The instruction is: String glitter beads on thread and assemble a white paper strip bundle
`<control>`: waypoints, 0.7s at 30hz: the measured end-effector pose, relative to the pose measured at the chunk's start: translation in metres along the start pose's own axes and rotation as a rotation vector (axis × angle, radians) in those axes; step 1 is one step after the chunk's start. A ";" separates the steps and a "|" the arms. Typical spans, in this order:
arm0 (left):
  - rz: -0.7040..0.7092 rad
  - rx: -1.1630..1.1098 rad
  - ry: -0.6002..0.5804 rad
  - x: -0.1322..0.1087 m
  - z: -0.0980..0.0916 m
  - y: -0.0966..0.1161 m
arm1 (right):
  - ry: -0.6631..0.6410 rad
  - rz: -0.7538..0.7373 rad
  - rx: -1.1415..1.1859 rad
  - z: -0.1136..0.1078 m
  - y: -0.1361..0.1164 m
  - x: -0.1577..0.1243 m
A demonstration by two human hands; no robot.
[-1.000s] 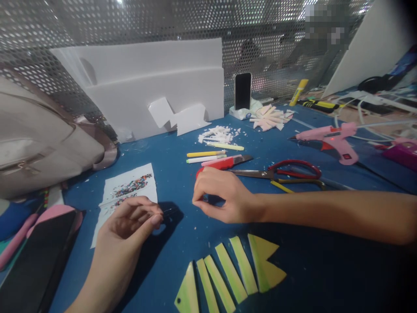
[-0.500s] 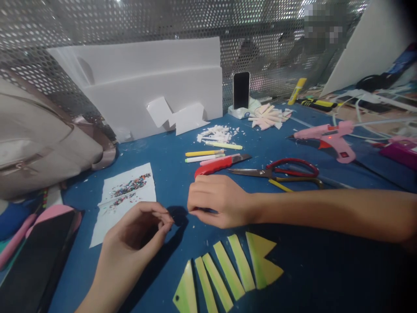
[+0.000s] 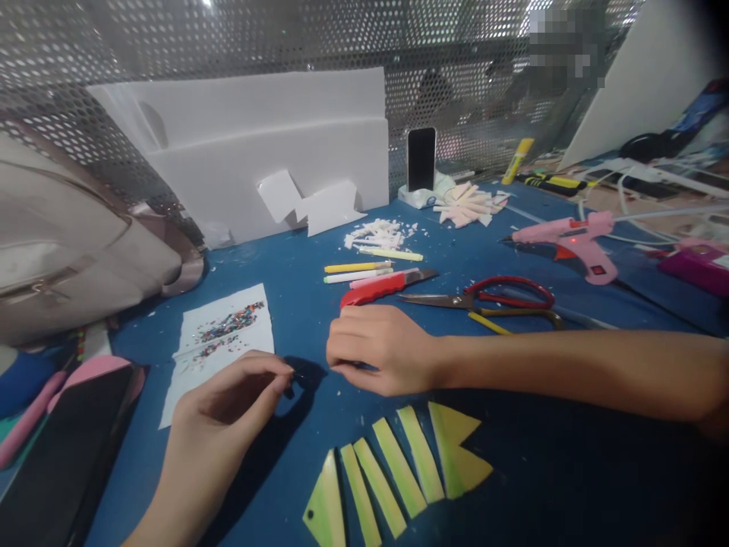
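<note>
Since half a second ago, both hands have barely shifted; the left hand [image 3: 239, 395] has drawn slightly back from the right. Head view: left hand's thumb and forefinger are pinched together on something small and dark, too tiny to identify. At its 3 o'clock, the right hand [image 3: 379, 349] rests curled on the blue table [image 3: 569, 471], fingertips pressed together; whether they grip anything, I cannot tell. Yellow-green paper strips [image 3: 392, 475] lie at the right hand's 6 o'clock, a red cutter [image 3: 381, 287] at 12.
</note>
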State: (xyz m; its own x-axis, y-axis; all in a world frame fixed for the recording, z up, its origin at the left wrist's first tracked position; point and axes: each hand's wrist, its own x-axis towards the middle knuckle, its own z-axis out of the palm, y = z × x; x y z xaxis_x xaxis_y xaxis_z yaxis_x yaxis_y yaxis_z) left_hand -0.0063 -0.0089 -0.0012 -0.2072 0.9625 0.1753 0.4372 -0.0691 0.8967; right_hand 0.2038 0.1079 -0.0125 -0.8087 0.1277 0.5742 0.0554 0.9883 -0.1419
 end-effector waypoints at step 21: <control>0.031 0.051 -0.110 -0.004 0.012 0.005 | -0.065 -0.113 0.098 -0.001 0.001 0.002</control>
State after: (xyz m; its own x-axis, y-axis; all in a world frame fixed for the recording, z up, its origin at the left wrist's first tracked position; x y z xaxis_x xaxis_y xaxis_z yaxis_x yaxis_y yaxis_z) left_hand 0.0070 -0.0097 -0.0019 -0.0967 0.9832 0.1547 0.4867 -0.0889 0.8690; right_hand 0.2027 0.1095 -0.0109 -0.8429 0.0076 0.5380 -0.0930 0.9828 -0.1596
